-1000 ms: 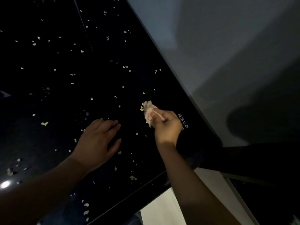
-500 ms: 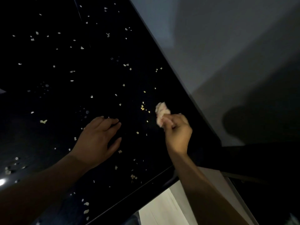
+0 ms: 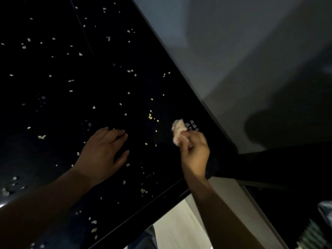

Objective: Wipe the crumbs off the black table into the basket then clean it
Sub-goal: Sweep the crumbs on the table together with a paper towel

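Observation:
The glossy black table [image 3: 100,90] fills the left and middle of the view and is strewn with several pale crumbs [image 3: 150,116]. My right hand [image 3: 195,150] grips a crumpled pale tissue [image 3: 177,129] near the table's right corner, beside white printed characters on the glass. My left hand [image 3: 102,155] lies flat on the tabletop with its fingers spread, holding nothing. A dark basket [image 3: 287,203] with a ridged rim shows dimly at the lower right, below the table's corner.
A grey wall [image 3: 233,51] runs along the table's right edge, with a dark shadow on it. Pale floor [image 3: 179,229] shows below the table's front edge. The scene is dim.
My right hand has carried the tissue to the right toward the table's corner, leaving a few yellowish crumbs behind on the glass. My left hand has stayed flat in place.

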Motion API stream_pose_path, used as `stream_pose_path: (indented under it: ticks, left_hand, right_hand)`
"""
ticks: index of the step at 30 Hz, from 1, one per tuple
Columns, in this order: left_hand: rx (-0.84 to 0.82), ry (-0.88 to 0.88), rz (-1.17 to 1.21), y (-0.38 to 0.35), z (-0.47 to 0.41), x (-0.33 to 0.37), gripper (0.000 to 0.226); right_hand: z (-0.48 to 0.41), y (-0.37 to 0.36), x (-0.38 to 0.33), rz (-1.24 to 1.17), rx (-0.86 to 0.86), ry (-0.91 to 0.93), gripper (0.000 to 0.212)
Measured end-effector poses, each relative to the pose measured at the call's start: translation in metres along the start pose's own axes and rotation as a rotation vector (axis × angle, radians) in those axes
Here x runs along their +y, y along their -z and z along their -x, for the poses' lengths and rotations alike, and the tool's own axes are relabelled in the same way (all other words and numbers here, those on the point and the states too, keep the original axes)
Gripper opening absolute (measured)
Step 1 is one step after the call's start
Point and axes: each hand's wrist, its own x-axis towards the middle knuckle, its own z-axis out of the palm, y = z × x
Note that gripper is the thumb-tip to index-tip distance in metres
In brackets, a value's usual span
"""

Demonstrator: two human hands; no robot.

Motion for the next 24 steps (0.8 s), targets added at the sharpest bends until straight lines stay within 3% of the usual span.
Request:
stream_pose_path:
  ticks: [3,8,13,19,24]
  left_hand:
    - [-0.009,-0.005,-0.009,0.001,0.0,-0.002,0.056]
    - [-0.005,-0.017,-0.026,0.001,0.001,-0.001,0.056]
    - [-0.021,-0.008,-0.036,0.0,0.001,-0.002,0.057]
    - [-0.01,-0.017,-0.024,0.002,0.001,-0.002,0.056]
    - [-0.019,-0.024,-0.02,0.003,0.001,-0.003,0.057]
  right_hand:
    - [0.021,0.004,-0.02,-0.137,-0.176,-0.055,0.035]
    - [-0.03,0.039,-0.005,-0.091,0.117,-0.038,0.031]
    - [-0.079,0.038,0.038,-0.026,-0.007,-0.176,0.019]
    - [-0.005,0.056,0.036,0.069,0.051,-0.175,0.013]
    - [0.039,0.056,0.022,-0.009,0.045,-0.242,0.014]
